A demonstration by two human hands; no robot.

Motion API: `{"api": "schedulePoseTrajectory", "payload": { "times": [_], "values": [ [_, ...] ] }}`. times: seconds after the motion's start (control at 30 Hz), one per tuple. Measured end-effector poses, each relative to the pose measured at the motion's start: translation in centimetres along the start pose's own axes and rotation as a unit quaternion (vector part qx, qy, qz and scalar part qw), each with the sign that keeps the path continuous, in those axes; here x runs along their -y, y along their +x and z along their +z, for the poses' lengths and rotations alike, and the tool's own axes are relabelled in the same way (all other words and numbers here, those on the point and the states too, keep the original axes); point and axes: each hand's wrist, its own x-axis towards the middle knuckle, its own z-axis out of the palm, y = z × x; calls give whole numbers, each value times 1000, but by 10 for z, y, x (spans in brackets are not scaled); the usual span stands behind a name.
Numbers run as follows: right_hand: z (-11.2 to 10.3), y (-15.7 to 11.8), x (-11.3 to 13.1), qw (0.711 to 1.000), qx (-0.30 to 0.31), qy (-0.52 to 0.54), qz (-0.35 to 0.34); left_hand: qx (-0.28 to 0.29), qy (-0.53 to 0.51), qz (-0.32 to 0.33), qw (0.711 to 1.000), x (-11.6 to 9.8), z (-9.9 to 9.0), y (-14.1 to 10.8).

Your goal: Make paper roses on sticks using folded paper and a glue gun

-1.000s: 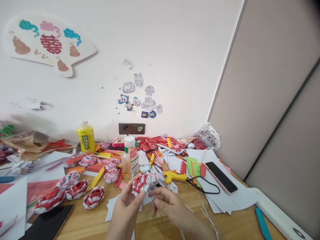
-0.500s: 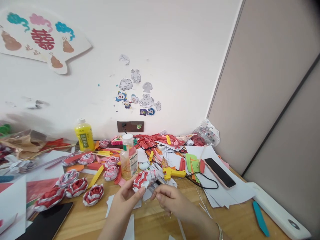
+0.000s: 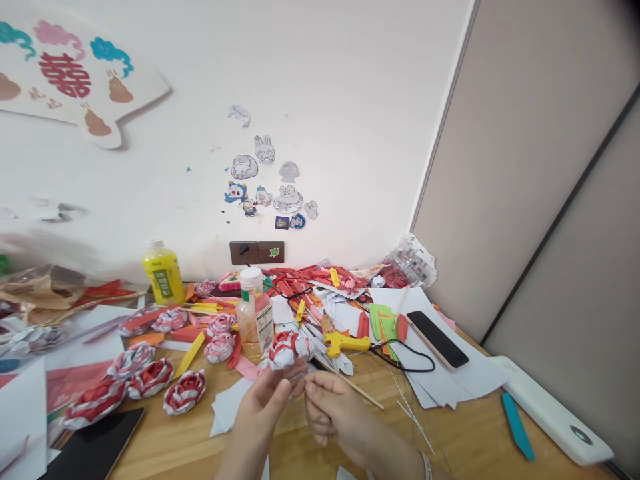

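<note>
A red-and-white paper rose (image 3: 287, 349) rests on the fingers of my left hand (image 3: 263, 408), which curl under its base with the thumb toward my right hand. Just below the rose, my right hand (image 3: 333, 407) is closed in a pinch, its fingertips meeting those of the left. Whatever lies between the right fingertips is too thin or too hidden to make out. A thin wooden stick (image 3: 361, 391) lies on the table behind the right hand. Several finished paper roses sit to the left, the nearest being a red-and-white rose (image 3: 185, 392).
Behind the hands stand a clear jar (image 3: 254, 323) and a yellow bottle (image 3: 165, 277). A yellow glue gun (image 3: 350, 343) lies near a phone (image 3: 437, 339) on white sheets. Paper strips (image 3: 300, 277) pile along the wall. A dark tablet-like slab (image 3: 95, 447) lies front left.
The rose has risen slightly and now sits above the left fingers. My right hand has moved lower and closer to the left; the wooden stick now shows behind it. The view shifted slightly.
</note>
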Motion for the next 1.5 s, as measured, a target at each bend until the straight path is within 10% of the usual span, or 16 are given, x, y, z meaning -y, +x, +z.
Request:
{"api": "schedulePoseTrajectory", "payload": {
  "times": [0.67, 1.03, 1.5],
  "values": [
    [8, 2, -24, 952, -30, -259, -162, -55, 23, -41, 997, 3, 2, -6],
    [3, 2, -15, 997, 55, 8, -52, -30, -71, -81, 994, -1, 9, -10],
    [7, 1, -17, 989, 112, 83, -41, -3, -145, -112, 983, -9, 12, -11]
  ]
}}
